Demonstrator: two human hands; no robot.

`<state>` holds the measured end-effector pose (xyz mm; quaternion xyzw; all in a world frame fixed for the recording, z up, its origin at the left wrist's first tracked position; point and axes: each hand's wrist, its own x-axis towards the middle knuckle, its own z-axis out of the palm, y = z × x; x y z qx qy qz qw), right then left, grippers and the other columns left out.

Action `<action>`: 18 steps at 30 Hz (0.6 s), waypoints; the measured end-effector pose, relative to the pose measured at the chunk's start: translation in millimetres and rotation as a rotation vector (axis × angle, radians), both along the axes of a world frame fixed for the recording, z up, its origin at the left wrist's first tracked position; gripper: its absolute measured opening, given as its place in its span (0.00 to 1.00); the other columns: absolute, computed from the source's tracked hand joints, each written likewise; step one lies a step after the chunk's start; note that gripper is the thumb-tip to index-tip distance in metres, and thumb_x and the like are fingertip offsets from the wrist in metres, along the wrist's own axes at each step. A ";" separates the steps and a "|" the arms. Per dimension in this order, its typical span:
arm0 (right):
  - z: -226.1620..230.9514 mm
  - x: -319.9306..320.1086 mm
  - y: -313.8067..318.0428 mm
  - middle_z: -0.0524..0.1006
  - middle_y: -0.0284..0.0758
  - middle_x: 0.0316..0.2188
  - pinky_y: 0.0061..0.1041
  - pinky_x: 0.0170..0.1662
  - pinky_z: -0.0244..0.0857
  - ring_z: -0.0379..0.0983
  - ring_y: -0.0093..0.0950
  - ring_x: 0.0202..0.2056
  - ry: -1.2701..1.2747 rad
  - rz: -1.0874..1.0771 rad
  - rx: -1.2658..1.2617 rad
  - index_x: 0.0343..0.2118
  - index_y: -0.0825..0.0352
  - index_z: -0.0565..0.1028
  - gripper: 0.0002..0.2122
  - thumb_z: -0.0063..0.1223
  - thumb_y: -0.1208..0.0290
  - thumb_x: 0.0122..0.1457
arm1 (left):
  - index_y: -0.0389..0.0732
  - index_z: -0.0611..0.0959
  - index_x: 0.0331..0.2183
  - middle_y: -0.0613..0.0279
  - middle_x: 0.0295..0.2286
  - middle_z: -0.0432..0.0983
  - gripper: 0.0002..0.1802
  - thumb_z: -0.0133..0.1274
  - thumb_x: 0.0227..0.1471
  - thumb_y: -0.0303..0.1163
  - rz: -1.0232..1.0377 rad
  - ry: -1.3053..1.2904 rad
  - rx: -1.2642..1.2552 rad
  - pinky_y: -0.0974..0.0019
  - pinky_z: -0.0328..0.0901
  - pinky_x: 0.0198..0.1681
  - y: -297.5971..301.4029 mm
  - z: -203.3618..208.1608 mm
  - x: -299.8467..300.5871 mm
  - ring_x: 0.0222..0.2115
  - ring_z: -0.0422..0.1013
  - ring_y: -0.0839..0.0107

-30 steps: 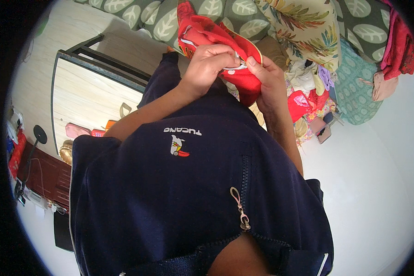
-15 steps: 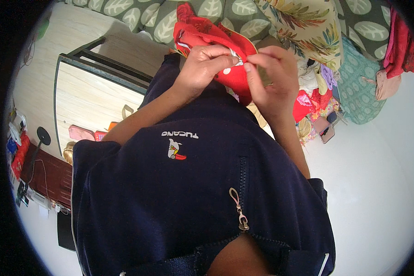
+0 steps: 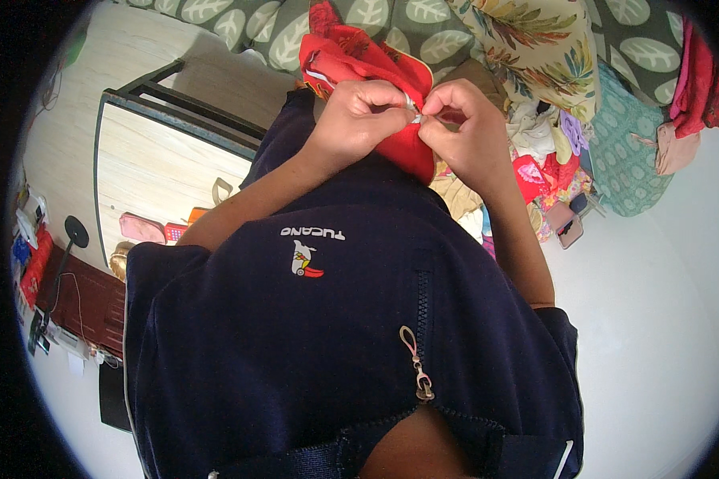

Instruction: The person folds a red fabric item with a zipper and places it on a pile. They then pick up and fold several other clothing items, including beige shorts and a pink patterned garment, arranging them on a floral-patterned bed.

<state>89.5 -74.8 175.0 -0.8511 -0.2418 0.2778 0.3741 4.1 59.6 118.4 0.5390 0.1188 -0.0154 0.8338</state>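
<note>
A red cloth piece (image 3: 359,56) with a pale yellow edging lies bunched over my lap. At its edge a small white strip (image 3: 416,118), maybe a cord or lining, shows between my fingertips. My left hand (image 3: 361,120) pinches the cloth edge and this strip between thumb and fingers. My right hand (image 3: 467,128) meets it there, thumb and forefinger closed in a pinch on the same edge. The fingers hide exactly what each tip grips; any needle or thread is too small to make out.
A leaf-patterned sofa cover (image 3: 291,44) and a floral cushion (image 3: 535,56) are beyond my hands. Several folded clothes (image 3: 535,128) lie to the right, near a teal patterned cloth (image 3: 631,152). A low table (image 3: 160,160) with a pink case (image 3: 141,228) stands at left.
My right hand has turned and come in closer to my left, its fingers now curled in a pinch. The red cloth's edge has shifted slightly left, baring more clothes behind.
</note>
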 end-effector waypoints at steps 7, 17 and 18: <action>5.1 5.9 -1.9 0.71 0.30 0.31 0.18 0.39 0.60 0.67 0.20 0.33 0.512 -0.255 0.081 0.33 0.68 0.69 0.09 0.51 0.71 0.49 | 0.31 0.78 0.24 0.70 0.19 0.70 0.05 0.48 0.44 0.23 0.008 0.085 -0.200 0.78 0.56 0.23 6.4 1.5 -1.5 0.21 0.62 0.86; -6.7 5.3 -1.3 0.70 0.32 0.32 0.18 0.38 0.61 0.67 0.20 0.33 0.944 -0.630 0.246 0.36 0.69 0.67 0.13 0.48 0.64 0.54 | 0.31 0.79 0.27 0.68 0.21 0.72 0.06 0.48 0.46 0.24 -0.065 0.187 -0.346 0.80 0.58 0.25 7.3 6.7 1.8 0.22 0.64 0.85; -4.3 3.5 2.1 0.70 0.33 0.33 0.19 0.38 0.62 0.67 0.20 0.33 0.914 -0.686 0.326 0.37 0.70 0.67 0.12 0.48 0.67 0.54 | 0.31 0.79 0.27 0.68 0.21 0.72 0.07 0.49 0.47 0.24 -0.090 0.193 -0.355 0.80 0.59 0.25 8.0 7.9 2.5 0.22 0.64 0.85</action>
